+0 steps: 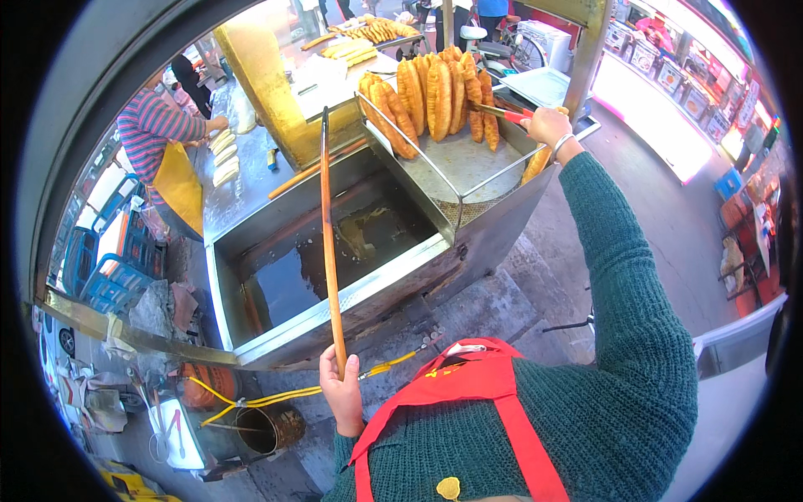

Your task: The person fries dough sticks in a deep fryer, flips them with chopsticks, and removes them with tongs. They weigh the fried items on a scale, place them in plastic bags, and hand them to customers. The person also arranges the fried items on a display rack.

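My left hand [342, 388] grips the lower end of a long wooden stick [329, 245]. The stick reaches up across a rectangular fryer vat [408, 260] of dark oil, its blackened tip over the far rim. Out to the right, my right hand [547, 130] is closed on red-handled tongs [511, 115]. The tongs' jaws meet the fried dough sticks [439, 94], which stand upright in a wire-railed draining tray [433, 172] beside the vat. Whether the jaws pinch one of them I cannot tell. Another fried dough stick [535, 168] lies at the tray's right edge.
At left, a person in a striped sleeve [166, 119] handles pale dough strips [224, 157] on a metal worktable [216, 207]. Yellow hoses [282, 395] run below the vat near a rusty metal bucket [270, 430]. A metal post [586, 59] rises behind my right hand.
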Motion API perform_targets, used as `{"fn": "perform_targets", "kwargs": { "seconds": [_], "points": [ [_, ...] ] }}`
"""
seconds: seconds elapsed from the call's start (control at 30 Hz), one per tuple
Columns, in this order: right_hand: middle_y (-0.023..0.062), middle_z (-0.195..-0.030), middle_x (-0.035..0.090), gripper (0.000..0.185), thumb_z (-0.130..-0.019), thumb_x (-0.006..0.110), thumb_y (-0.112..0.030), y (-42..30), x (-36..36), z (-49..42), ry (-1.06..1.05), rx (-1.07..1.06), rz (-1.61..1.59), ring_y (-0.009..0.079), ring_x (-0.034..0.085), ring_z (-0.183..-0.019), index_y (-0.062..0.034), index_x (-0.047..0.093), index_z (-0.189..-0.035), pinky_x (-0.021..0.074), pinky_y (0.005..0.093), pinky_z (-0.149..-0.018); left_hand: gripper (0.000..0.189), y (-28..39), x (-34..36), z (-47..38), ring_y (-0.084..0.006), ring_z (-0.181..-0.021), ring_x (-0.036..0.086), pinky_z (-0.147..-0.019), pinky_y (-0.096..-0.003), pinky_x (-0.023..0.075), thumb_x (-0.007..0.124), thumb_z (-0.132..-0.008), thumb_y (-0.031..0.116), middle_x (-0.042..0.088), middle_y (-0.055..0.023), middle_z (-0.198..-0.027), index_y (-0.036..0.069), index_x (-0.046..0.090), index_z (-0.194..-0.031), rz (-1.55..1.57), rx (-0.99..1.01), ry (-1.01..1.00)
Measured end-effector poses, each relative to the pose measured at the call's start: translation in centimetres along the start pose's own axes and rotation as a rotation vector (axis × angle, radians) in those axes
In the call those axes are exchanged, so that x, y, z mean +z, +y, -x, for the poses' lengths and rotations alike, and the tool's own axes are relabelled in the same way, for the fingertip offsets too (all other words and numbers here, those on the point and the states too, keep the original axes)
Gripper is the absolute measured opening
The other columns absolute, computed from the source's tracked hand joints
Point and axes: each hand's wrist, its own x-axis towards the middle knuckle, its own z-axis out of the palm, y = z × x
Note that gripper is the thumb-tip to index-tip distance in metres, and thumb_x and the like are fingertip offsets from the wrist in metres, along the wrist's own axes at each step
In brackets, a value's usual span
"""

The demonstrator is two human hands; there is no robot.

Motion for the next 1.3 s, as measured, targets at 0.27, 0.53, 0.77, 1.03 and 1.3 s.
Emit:
{"fn": "perform_targets", "kwargs": {
  "seconds": [0.27, 0.53, 0.77, 1.03, 1.3],
  "points": [
    [0.0206, -0.091, 0.068, 0.046, -0.084, 0.061, -0.046, 1.2, 0.3, 0.6, -0.014, 0.053, -0.015, 0.0332, 0.067, -0.089, -0.0008, 0.069, -0.091, 0.0525, 0.041, -0.078, 0.033, 0.1, -0.3, 0.4, -0.0039, -0.077, 0.048, -0.066, -0.0186, 0.0395, 0.061, -0.088, 0.003, 0.054, 0.0023, -0.09, 0.0, 0.05, -0.118, -0.01, 0.007, 0.02],
    [0.0223, -0.094, 0.067, 0.051, -0.083, 0.061, -0.047, 2.3, 0.7, 1.0, -0.003, 0.09, -0.057, 0.0348, 0.066, -0.089, 0.0023, 0.067, -0.093, 0.0524, 0.0423, -0.079, 0.031, 1.0, -0.4, -0.7, -0.0039, -0.08, 0.048, -0.069, -0.0184, 0.0398, 0.061, -0.088, 0.004, 0.053, 0.0018, -0.091, 0.0, 0.051, -0.117, -0.049, 0.032, -0.031],
    [0.0251, -0.087, 0.066, 0.049, -0.08, 0.059, -0.046, 4.5, 2.0, -2.6, 0.047, -0.091, 0.041, 0.0389, 0.064, -0.088, 0.0023, 0.069, -0.079, 0.0506, 0.0454, -0.079, 0.032, 0.3, -0.5, -0.5, -0.0059, -0.081, 0.051, -0.07, -0.0194, 0.0412, 0.062, -0.087, 0.004, 0.056, 0.0003, -0.092, 0.0, 0.051, -0.117, -0.055, 0.123, -0.029],
    [0.0207, -0.084, 0.066, 0.043, -0.081, 0.059, -0.046, 9.8, 0.9, 0.6, 0.056, 0.049, -0.232, 0.0359, 0.065, -0.082, -0.0035, 0.069, -0.086, 0.0491, 0.0435, -0.073, 0.032, -1.2, -1.4, 1.4, -0.0063, -0.081, 0.052, -0.07, -0.0211, 0.0433, 0.062, -0.087, 0.005, 0.058, -0.0015, -0.094, -0.001, 0.051, -0.117, -0.042, 0.063, 0.02],
    [0.014, -0.066, 0.062, 0.038, -0.084, 0.061, -0.039, 3.7, -4.7, 4.6, 0.062, -0.119, -0.394, 0.028, 0.059, -0.062, -0.0015, 0.067, -0.083, 0.0452, 0.0374, -0.061, 0.033, -0.6, -2.2, 1.1, -0.0046, -0.08, 0.051, -0.069, -0.0191, 0.042, 0.061, -0.088, 0.005, 0.057, -0.0004, -0.092, 0.0, 0.05, -0.118, 0.003, 0.096, 0.061]
  ]
}}
